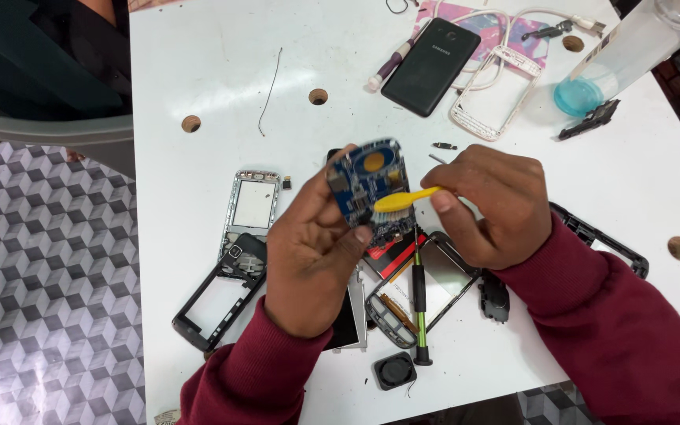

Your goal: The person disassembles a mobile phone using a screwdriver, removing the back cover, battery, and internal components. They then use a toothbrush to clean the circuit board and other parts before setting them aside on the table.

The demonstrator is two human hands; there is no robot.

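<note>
While my left hand pinches the blue circuit board upright (face exposed), my right hand grips the yellow brush, bristles on the board just above the left thumb.

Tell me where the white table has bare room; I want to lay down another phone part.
Free: the left strip of the table around the thin wire, above the silver phone frame; also the right side between the bottle and the black frame. Crowded: under both hands, round the screwdriver.
</note>
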